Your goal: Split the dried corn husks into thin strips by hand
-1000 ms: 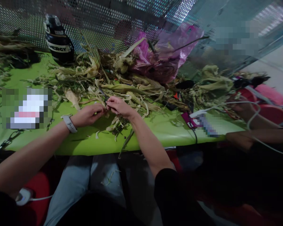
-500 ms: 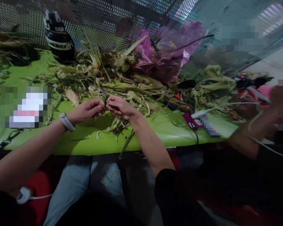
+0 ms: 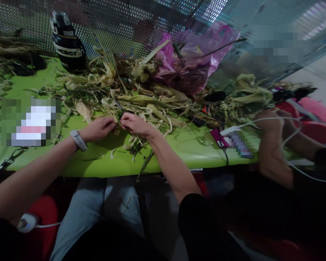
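Perhaps a loose pinch could scatter plant scraps [image 3: 112, 154] off the green tabletop [image 3: 93, 166], as the left hand [image 3: 100, 129] and right hand [image 3: 136, 125], fingertips drawn narrow, any hold too small to tell, sit just nearside of the piled corn husks [image 3: 138, 100].

Ours: left hand [image 3: 100, 128], right hand [image 3: 134, 124], both curled, close together; left forearm [image 3: 45, 168], right forearm [image 3: 170, 163], both stretched forward, converging.

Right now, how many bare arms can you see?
4: the left arm and right arm in front, by the husks, and a co-worker's two arms at the right. More may be hidden.
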The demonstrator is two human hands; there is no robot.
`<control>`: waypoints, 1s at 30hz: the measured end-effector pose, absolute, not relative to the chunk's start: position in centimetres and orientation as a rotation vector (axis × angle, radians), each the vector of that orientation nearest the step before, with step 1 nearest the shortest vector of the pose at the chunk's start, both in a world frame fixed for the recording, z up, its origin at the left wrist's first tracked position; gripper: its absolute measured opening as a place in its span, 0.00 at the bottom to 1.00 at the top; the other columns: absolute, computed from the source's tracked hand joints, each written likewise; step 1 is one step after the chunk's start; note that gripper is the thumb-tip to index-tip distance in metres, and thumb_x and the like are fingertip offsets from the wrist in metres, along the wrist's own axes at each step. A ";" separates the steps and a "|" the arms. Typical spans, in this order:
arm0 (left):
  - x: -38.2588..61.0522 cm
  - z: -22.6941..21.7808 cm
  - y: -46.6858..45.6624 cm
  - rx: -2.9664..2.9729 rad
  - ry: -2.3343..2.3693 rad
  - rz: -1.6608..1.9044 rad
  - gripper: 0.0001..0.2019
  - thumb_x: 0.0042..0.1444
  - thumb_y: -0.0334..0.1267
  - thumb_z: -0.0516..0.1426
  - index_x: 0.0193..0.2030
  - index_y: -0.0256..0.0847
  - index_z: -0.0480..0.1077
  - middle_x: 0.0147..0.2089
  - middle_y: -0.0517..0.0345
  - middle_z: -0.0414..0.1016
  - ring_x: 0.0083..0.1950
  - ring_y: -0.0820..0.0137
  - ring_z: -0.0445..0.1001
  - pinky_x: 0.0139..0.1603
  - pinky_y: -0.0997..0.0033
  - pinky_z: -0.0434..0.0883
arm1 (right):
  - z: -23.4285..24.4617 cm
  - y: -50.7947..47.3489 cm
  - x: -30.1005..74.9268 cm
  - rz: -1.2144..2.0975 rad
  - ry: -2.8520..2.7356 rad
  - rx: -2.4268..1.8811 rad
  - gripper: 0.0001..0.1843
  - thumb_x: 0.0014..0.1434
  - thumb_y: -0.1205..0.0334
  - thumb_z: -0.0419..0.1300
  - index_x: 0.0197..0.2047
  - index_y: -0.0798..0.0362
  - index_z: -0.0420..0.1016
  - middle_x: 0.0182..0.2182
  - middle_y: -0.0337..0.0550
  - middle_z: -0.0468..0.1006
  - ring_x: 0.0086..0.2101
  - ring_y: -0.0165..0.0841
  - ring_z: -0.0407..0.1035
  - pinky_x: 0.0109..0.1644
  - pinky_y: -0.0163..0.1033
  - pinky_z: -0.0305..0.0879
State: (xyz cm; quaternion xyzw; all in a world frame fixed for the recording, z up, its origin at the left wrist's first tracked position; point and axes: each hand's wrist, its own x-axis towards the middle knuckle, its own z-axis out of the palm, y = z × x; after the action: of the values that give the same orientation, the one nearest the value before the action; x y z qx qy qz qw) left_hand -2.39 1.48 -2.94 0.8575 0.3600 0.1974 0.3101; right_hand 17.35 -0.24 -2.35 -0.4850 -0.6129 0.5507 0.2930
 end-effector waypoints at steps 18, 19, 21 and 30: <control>-2.4 -4.0 1.6 1.870 0.921 0.740 0.12 0.51 0.43 0.65 0.36 0.35 0.76 0.32 0.55 0.79 0.32 0.71 0.74 0.34 0.72 0.70 | -2.3 -0.8 17.6 0.964 -1.974 -0.987 0.16 0.57 0.48 0.64 0.32 0.54 0.73 0.29 0.38 0.71 0.28 0.26 0.60 0.31 0.35 0.56; -2.4 -4.0 1.6 1.934 0.921 0.741 0.10 0.53 0.42 0.63 0.34 0.35 0.75 0.30 0.55 0.78 0.31 0.71 0.74 0.34 0.71 0.69 | -2.3 -1.0 17.5 0.947 -1.991 -0.967 0.15 0.57 0.49 0.64 0.33 0.54 0.74 0.32 0.39 0.72 0.29 0.27 0.61 0.32 0.35 0.57; -2.5 -3.9 1.4 2.009 0.904 0.751 0.10 0.56 0.41 0.61 0.32 0.35 0.76 0.29 0.56 0.78 0.29 0.72 0.73 0.33 0.71 0.69 | -2.2 -1.0 17.6 0.923 -1.974 -0.971 0.13 0.59 0.51 0.62 0.36 0.54 0.75 0.34 0.40 0.74 0.30 0.27 0.63 0.33 0.35 0.59; -2.7 -4.7 1.9 1.959 0.758 0.795 0.12 0.57 0.41 0.60 0.45 0.37 0.73 0.39 0.53 0.83 0.33 0.70 0.79 0.38 0.70 0.74 | -2.7 0.1 18.9 0.569 -2.251 -1.086 0.17 0.59 0.67 0.54 0.51 0.55 0.74 0.44 0.47 0.78 0.42 0.35 0.69 0.50 0.43 0.65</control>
State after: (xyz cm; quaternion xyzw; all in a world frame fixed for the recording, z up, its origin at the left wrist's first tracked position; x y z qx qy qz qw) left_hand -2.74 1.87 -4.68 0.7861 0.3042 0.3192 0.4332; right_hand 18.93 0.10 -2.67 -0.4061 -0.8417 0.2128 0.2852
